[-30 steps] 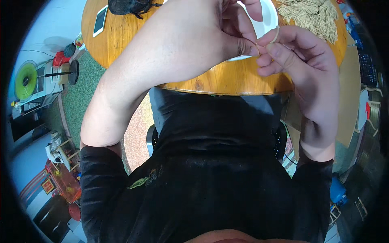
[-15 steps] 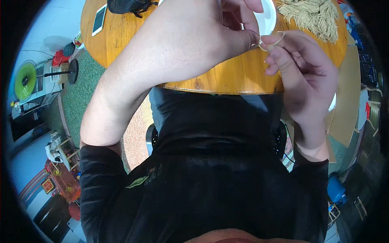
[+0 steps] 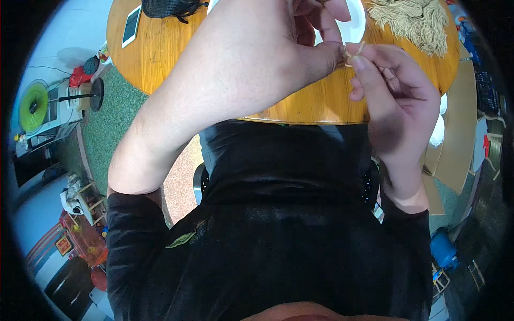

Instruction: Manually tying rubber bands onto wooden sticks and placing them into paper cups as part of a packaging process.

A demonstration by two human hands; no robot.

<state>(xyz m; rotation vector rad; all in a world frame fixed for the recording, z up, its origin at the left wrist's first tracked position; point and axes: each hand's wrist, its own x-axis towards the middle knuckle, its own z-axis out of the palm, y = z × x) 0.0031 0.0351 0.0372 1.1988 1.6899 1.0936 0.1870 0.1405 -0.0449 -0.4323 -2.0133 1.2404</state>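
Note:
A short piece of beige yarn (image 3: 357, 52) is pinched between my two hands over the near part of the round wooden table (image 3: 300, 109). My left hand (image 3: 284, 53) reaches across from the left, its thumb and fingertips closed at one end of the yarn; part of its fingers runs past the top edge. My right hand (image 3: 399, 88) grips the yarn between thumb and index finger, the other fingers curled. A small loop and a loose end show at the fingertips. Behind the fingers lies a white dish (image 3: 354, 27), partly covered by my left hand.
A bundle of beige yarn strands (image 3: 415, 24) lies at the table's far right. At the far left are a white phone (image 3: 131, 27) and a black mesh bag (image 3: 168, 7). Flattened cardboard (image 3: 455, 144) stands right of the table. A green fan (image 3: 35, 106) is at far left.
The larger yarn loop at my right fingertips has drawn smaller, and a short end now sticks up. My right hand has shifted slightly left, closer to the left thumb.

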